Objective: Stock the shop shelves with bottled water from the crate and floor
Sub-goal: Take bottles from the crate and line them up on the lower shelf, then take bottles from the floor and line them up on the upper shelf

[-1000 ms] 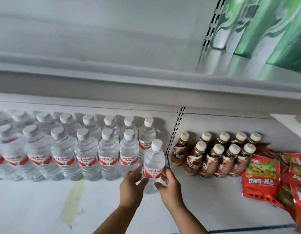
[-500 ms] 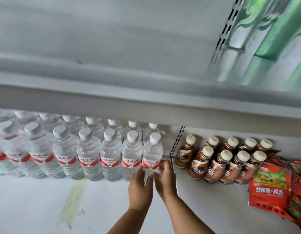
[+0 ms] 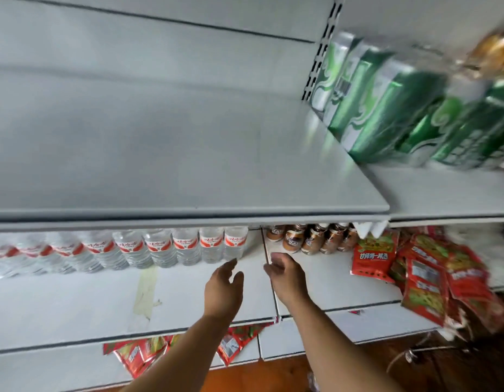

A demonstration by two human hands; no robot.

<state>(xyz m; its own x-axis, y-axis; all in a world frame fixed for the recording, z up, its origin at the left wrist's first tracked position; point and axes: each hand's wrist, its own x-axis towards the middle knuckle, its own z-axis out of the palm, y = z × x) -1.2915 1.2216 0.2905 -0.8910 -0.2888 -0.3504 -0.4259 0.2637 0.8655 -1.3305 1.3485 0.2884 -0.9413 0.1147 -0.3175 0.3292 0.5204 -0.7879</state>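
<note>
**Head view.** Both hands hang over the shelf, palms turned toward each other, and neither holds anything. The left hand has its fingers nearly straight and a little spread. The right hand has its fingers loosely curved, with the thumb apart.

The bottles stand upright in a row ahead of the hands and run off to their left. Their caps are hidden under the upper shelf. The end bottle stands just beyond the left fingertips and apart from them. The left hand is the nearer one; the right lies across the seam from the row. Every bottle's long axis is vertical, and the labels face the hands.

Coffee bottles stand ahead and right of the right hand, with red packets farther right. Green cartons, blurred, sit above those. Below the wrists are more packets and the floor. No crate or loose bottle is in view.

Judgement: the row already reaches the seam, so further stock would go on the bare shelf on the near side of the row, left of the left hand. The next bottle must be fetched from out of frame.
</note>
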